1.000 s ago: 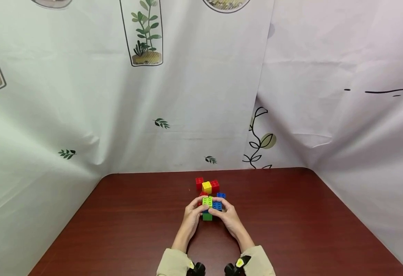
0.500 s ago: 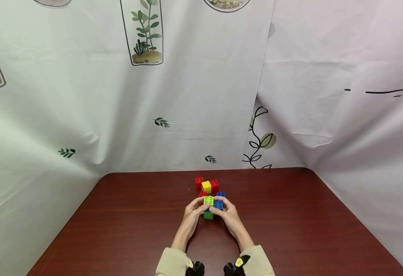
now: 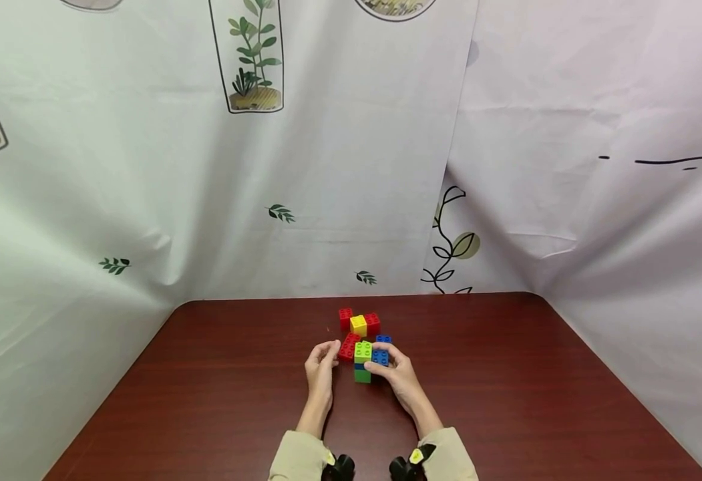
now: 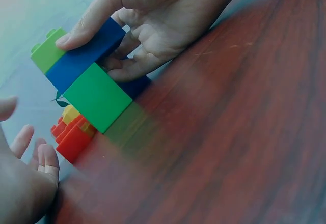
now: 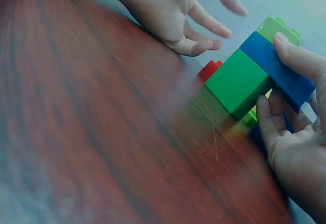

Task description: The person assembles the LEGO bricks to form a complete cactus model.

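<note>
A small stack of toy building bricks stands on the table: a green brick (image 3: 362, 376) at the bottom, a longer blue brick (image 4: 84, 61) across it, and a light green brick (image 3: 363, 351) on top. My right hand (image 3: 405, 384) grips the stack from the right, its thumb against the front of the upper bricks and its other fingers behind. Left of the stack, apart from it, my left hand (image 3: 320, 371) holds nothing; its fingers look loosely bent and spread in the right wrist view. Close to its fingertips lies a red brick (image 3: 349, 347).
Behind the stack, a yellow brick (image 3: 358, 325) sits between two red bricks, one at left (image 3: 345, 318) and one at right (image 3: 373, 323). Another blue brick (image 3: 383, 339) shows beyond the right fingers. Patterned white cloth (image 3: 338, 167) hangs behind the brown table (image 3: 236, 374).
My left hand has let go of the stack and moved left, uncovering the red brick beside it. My right hand keeps its grip; the stack stands nearly where it was.
</note>
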The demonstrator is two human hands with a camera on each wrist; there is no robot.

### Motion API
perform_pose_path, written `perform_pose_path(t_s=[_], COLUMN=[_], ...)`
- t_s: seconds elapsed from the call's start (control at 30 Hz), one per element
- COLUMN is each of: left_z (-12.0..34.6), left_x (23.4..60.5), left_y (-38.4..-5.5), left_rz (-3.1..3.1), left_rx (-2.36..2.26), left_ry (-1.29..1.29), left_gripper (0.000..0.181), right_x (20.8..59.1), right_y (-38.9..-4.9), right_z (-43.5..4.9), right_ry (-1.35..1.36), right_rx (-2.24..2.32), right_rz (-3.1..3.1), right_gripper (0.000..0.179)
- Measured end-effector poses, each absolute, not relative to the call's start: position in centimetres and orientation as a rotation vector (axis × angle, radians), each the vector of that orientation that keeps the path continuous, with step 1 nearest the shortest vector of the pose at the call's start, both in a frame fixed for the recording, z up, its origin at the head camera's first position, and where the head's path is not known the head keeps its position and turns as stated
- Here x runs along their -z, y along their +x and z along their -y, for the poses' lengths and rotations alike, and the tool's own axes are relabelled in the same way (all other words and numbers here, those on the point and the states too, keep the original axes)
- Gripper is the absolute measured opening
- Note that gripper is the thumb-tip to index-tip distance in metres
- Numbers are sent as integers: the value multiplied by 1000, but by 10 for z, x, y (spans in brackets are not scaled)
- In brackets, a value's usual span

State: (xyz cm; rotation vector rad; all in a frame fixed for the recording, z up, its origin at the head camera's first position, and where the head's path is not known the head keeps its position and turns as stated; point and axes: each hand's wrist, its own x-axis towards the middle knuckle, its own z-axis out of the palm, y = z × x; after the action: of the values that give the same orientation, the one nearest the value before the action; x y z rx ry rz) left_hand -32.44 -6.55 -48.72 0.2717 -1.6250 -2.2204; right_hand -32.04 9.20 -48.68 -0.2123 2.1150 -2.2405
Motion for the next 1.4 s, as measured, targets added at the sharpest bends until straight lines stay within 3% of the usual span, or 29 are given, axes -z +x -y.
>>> perform_pose_path(t_s=[0.2, 0.63, 1.07, 1.4], left_z=[64, 63, 58, 53], left_x=[490, 489, 493, 499], left_y=[-331, -331, -331, -330], left_rz=[1733, 2105, 1959, 2113], left_rx=[2168, 1948, 1854, 1525], left_ry=[238, -104, 40, 187], left_gripper=[23, 16, 9, 41], right_x=[482, 482, 485, 485], right_y=[-321, -326, -322, -319], right_z=[-96, -103, -103, -101], right_ry=[-220, -176, -192, -168], right_rx=[2241, 2250, 2251, 2249], right_rz=[-2125, -2145, -2130, -2110], right_gripper=[49, 45, 49, 46])
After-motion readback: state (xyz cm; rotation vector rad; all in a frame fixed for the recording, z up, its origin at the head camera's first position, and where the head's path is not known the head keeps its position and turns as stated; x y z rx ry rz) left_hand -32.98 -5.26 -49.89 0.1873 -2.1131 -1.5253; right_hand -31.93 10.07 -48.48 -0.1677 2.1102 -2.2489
